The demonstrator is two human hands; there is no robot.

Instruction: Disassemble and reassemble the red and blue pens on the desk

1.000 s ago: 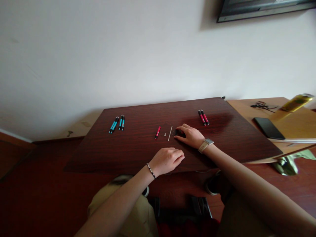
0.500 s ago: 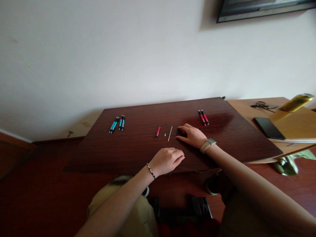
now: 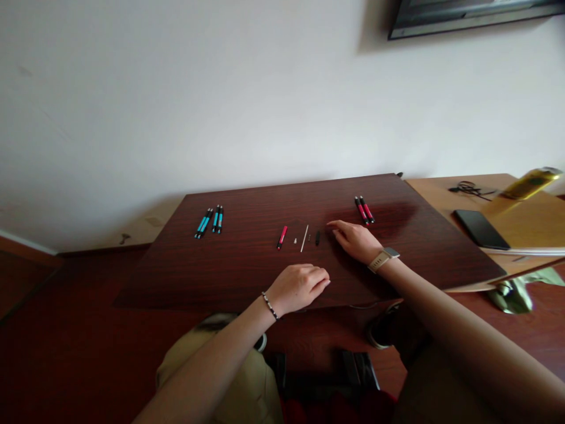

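Observation:
My right hand (image 3: pixel 356 240) rests on the dark table with its fingers extended, holding nothing. Just left of its fingertips lies a black pen grip piece (image 3: pixel 318 238), apart from the hand. Leftward from there come a small spring (image 3: pixel 309 238), a thin white ink refill (image 3: pixel 304 238), a tiny pale tip piece (image 3: pixel 295 241) and a pink pen barrel (image 3: pixel 282 237). Nearer the front edge, my left hand (image 3: pixel 300 287) lies with curled fingers; nothing shows in them. Several blue pens (image 3: pixel 203 224) sit at the left, and two pink pens (image 3: pixel 364 210) at the back right.
The dark wooden table (image 3: pixel 247 265) stands against a white wall. Adjoining it at the right is a lighter table (image 3: pixel 534 227) with a black phone (image 3: pixel 481 229), a dark cable (image 3: pixel 471 188) and a yellow can (image 3: pixel 532 183). A screen (image 3: pixel 477 17) hangs above.
My right hand has let go of the black grip piece and moved a little to the right. The piece now lies in full view beside the spring. My left hand has not moved.

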